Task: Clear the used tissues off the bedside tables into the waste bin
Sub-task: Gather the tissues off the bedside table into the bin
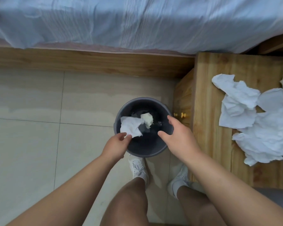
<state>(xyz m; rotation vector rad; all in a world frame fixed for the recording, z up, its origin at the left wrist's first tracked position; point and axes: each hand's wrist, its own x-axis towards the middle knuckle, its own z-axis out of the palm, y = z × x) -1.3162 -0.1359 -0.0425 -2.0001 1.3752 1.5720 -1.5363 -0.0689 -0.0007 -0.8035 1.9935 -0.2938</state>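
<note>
At the bottom centre, a person's white shoes (138,167) stand on the tiled floor (31,115) just behind the grey waste bin (138,153). Above the bin, the left hand (116,146) pinches a crumpled white tissue (130,127) by its corner, while the right hand (178,136) hovers over the right rim, fingers relaxed and empty. A cream tissue (147,119) lies inside the bin; farther right, a heap of white tissues (260,126) covers the wooden bedside table (209,98), with the blue-sheeted bed (137,23) across the top.

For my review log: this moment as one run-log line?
left hand pinches white tissue over waste bin | right hand open above bin | tissue pile on bedside table
</note>
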